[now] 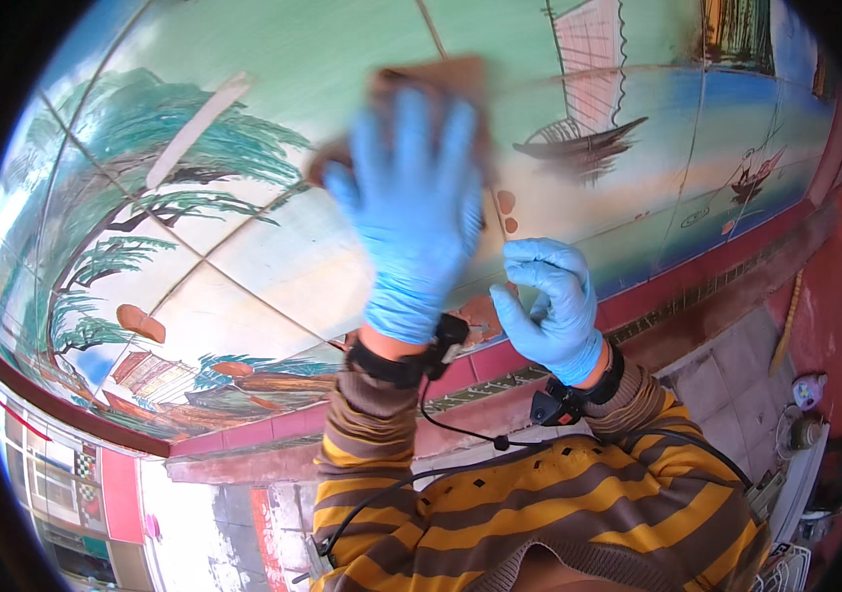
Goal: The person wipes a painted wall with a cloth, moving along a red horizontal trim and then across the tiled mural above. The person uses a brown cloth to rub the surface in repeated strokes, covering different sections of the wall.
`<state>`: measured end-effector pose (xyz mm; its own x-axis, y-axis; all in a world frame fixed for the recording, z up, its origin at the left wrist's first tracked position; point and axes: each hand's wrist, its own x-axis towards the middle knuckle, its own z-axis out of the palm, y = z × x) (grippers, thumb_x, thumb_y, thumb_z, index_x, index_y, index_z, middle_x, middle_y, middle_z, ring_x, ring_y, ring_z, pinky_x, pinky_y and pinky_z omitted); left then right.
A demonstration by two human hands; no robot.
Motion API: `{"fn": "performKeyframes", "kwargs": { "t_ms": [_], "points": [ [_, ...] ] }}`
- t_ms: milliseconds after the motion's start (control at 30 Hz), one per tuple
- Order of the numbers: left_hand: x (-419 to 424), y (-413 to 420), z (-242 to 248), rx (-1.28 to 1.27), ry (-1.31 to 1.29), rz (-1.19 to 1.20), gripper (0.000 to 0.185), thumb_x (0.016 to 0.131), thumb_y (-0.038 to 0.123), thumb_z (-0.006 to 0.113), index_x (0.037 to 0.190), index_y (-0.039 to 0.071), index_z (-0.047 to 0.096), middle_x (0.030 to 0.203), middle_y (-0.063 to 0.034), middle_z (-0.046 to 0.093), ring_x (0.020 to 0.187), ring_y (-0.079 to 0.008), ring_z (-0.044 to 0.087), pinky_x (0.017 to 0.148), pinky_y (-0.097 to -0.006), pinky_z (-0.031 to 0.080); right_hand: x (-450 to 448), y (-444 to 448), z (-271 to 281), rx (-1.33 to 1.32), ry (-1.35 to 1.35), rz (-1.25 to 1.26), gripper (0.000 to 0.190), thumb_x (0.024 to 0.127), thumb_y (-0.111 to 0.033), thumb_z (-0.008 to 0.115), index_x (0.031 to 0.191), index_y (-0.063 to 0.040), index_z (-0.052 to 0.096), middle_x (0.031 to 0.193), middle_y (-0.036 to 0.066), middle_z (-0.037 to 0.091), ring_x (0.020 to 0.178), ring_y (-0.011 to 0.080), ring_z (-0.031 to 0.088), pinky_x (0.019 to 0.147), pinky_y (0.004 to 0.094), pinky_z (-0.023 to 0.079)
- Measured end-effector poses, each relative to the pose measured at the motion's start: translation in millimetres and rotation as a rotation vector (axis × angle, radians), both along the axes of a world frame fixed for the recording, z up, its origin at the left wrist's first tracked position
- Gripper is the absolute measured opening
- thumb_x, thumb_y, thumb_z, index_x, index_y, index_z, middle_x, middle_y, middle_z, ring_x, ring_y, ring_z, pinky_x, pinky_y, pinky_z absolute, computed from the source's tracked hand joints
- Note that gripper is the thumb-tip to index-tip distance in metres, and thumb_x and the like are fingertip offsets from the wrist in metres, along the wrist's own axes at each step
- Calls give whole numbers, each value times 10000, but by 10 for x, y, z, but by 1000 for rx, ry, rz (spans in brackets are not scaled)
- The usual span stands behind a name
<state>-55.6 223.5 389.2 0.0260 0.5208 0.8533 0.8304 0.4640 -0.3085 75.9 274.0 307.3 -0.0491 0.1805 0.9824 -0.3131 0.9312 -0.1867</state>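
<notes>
My left hand [413, 207], in a blue disposable glove, presses flat over a brown cloth [465, 74] against a wall of painted tiles [287, 274]. Motion blurs the fingers and the cloth. Lower and to the right, my right hand [550, 303] wears the same kind of glove. Its fingers curl loosely apart from the thumb, and I see nothing in its grasp. Close beside it is a chipped, reddish bare patch [478, 314] low on the wall. The tiles carry a landscape with a tree, a pavilion and a sailing boat [580, 137].
A red tile border [495, 361] and a projecting ledge [694, 325] run beneath the mural. Cables [465, 442] link wrist-worn devices across my front. A rope [787, 325] hangs by the red side wall. Below it stand a glass jar [802, 433] and other household items.
</notes>
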Motion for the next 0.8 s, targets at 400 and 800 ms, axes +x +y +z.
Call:
{"fn": "performKeyframes", "kwargs": {
  "t_ms": [400, 800],
  "points": [
    [-161, -128, -621, 17, -24, -603, 577, 782, 176, 663, 1320, 49, 497, 1427, -182, 451, 1274, -380, 479, 925, -482, 453, -223, -2, 65, -231, -194, -176, 608, 929, -162, 591, 1451, 22, 339, 1416, 261, 392, 1264, 417, 449, 1040, 430, 401],
    [-343, -494, -462, 226, -182, -451, 385, 713, 64, 762, 1072, 96, 626, 1461, -117, 427, 1343, -389, 367, 1053, -470, 374, -398, 4, 311, -90, -221, -471, 809, 771, -90, 744, 1480, -131, 356, 1272, 219, 416, 1007, 360, 541, 886, 404, 479]
  ]
}}
